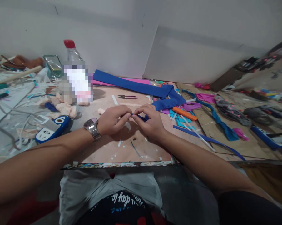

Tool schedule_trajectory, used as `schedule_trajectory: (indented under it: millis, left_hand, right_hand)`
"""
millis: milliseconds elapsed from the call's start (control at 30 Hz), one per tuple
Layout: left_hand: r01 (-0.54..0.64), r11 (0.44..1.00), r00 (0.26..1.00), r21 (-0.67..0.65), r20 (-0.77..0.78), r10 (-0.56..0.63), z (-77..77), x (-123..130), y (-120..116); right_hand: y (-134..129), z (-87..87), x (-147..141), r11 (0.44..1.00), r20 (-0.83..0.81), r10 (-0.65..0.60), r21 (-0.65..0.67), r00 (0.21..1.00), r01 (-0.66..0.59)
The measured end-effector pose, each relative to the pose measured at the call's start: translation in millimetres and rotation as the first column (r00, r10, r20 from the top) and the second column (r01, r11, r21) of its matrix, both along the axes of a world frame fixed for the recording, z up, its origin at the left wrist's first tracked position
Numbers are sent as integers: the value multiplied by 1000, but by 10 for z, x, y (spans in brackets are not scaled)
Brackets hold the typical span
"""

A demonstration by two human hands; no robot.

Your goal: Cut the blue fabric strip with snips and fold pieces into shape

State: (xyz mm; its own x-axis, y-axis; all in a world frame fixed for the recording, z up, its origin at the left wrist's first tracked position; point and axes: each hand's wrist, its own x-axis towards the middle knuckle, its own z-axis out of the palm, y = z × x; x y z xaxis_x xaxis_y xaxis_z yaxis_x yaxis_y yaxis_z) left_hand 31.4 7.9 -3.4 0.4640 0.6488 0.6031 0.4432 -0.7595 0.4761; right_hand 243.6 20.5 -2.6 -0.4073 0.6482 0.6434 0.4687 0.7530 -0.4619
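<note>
My left hand (116, 120), with a metal watch (92, 128) on its wrist, meets my right hand (150, 123) over the middle of the table. Both pinch a small piece of dark blue fabric (143, 118), thumbs and fingertips almost touching. Most of the piece is hidden inside my right hand. Beyond the hands, a wide blue fabric strip (131, 84) runs along the back of the table and folds over at its right end. Thread snips (127, 97) with a pink handle lie between the hands and that strip.
To the left stand a red-capped bottle (75, 57) and a blue-and-white power strip (53, 128) with cables. Peach fabric scraps (67, 107) lie close by. On the right are an orange cutter (185, 113), a thin blue strip (211, 139) and a teal strip (217, 117). The table's front edge (122, 164) is near.
</note>
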Motion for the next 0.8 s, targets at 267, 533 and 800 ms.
schedule_trajectory:
  millis: [267, 533, 800]
  left_hand:
    - [-34, 999, 996, 7, 79, 34, 28, 5, 12]
    - [-43, 999, 985, -5, 167, 43, 19, 12, 13]
    - [-28, 999, 979, -37, 200, 34, 42, 25, -6]
  right_hand:
    - [15, 52, 38, 991, 40, -36, 129, 999, 30]
    - [24, 67, 44, 984, 69, -58, 172, 996, 46]
    - [43, 47, 50, 978, 62, -34, 207, 998, 20]
